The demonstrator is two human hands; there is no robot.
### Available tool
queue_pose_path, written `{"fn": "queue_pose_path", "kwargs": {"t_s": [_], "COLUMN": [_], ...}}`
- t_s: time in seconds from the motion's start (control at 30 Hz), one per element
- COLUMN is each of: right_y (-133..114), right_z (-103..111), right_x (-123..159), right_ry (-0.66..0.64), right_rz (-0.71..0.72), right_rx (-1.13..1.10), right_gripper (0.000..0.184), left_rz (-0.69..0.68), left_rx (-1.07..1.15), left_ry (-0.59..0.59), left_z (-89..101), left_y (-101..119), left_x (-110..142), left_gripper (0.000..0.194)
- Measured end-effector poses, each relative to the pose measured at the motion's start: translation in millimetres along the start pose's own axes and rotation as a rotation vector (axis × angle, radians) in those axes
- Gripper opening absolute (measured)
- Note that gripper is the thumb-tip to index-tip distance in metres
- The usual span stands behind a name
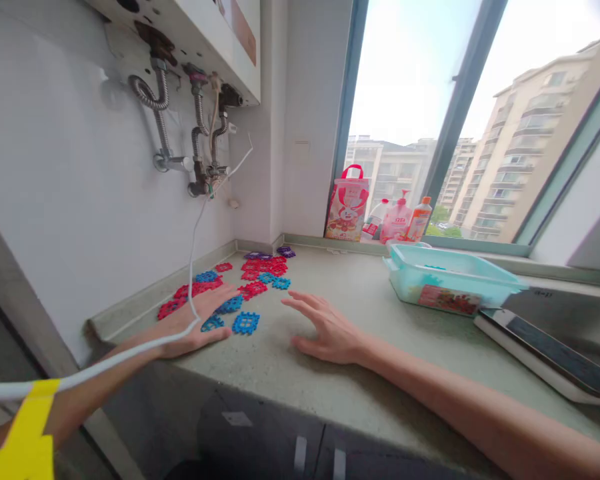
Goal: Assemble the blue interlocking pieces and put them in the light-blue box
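Preferably, handle flat pieces one at a time: low palm, light pinch on opposite edges, white cable (193, 253) kept clear of left wrist. Left hand (185, 320): fingers extended, thumb spread wide, no grip visible; fingertip contact with pieces cannot be told. Right hand (333, 333): fingers spread, thumb apart, nothing held. Blue square piece (246, 323): flat on counter (350, 287), between hands, just beside left thumb tip, apart from right fingers. Red pieces (265, 267): farther back, beyond left fingertips, near wall corner.

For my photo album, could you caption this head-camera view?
Left hand among red and blue toothed pieces on a counter, right hand open nearby, turquoise tub farther right.
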State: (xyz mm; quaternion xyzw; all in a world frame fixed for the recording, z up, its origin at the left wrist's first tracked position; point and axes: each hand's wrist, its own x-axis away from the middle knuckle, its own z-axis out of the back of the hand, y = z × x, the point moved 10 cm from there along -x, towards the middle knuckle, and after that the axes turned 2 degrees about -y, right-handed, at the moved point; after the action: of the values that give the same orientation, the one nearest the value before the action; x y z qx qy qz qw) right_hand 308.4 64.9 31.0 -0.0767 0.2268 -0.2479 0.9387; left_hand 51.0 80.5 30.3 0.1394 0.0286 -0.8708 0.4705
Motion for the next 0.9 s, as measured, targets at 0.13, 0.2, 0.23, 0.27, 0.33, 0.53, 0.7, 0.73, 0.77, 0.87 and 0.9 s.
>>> {"fn": "queue_pose_path", "kwargs": {"t_s": [0.13, 0.2, 0.23, 0.27, 0.33, 0.53, 0.7, 0.73, 0.77, 0.87, 0.9], "right_y": [11.6, 16.0, 16.2, 15.0, 10.7, 14.7, 22.9, 21.3, 18.9, 8.1, 4.3], "right_z": [-11.5, -14.4, -15.2, -15.0, -12.6, -7.1, -10.7, -11.5, -12.1, -14.5, -15.6], "right_x": [-49.8, -60.1, -61.7, -61.6, -58.1, -43.8, -33.2, -32.1, -31.5, -31.4, -31.6], "right_ry": [0.033, 0.026, 0.021, 0.019, 0.025, 0.05, -0.044, -0.077, -0.108, -0.176, -0.186], "right_rz": [0.016, 0.007, 0.016, 0.033, 0.076, 0.047, -0.03, -0.029, -0.023, 0.035, 0.064], "right_rx": [-0.055, -0.071, -0.076, -0.079, -0.085, -0.098, -0.091, -0.09, -0.086, -0.058, -0.048], "right_gripper": [0.07, 0.063, 0.059, 0.057, 0.057, 0.068, 0.087, 0.088, 0.088, 0.083, 0.079], "left_rz": [0.142, 0.22, 0.259, 0.293, 0.343, 0.285, 0.044, -0.029, -0.056, 0.166, 0.221], "left_rx": [0.024, 0.004, -0.007, -0.014, -0.011, 0.252, 0.445, 0.34, 0.175, -0.242, -0.266], "left_ry": [-0.096, -0.097, -0.095, -0.095, -0.092, -0.018, 0.359, 0.393, 0.361, 0.276, 0.273], "left_z": [-18.7, -23.0, -25.0, -27.4, -32.7, -42.7, 15.5, 28.8, 34.6, 46.1, 49.2], "left_y": [11.1, 19.9, 22.7, 24.9, 29.6, 73.9, 82.5, 78.0, 68.6, 0.8, -20.0], "left_x": [-4.9, -6.6, -7.2, -7.9, -9.8, -42.1, -88.6, -94.6, -100.6, -101.3, -95.5], "left_gripper": [0.098, 0.101, 0.101, 0.102, 0.103, 0.094, 0.052, 0.047, 0.041, 0.023, 0.024]}}
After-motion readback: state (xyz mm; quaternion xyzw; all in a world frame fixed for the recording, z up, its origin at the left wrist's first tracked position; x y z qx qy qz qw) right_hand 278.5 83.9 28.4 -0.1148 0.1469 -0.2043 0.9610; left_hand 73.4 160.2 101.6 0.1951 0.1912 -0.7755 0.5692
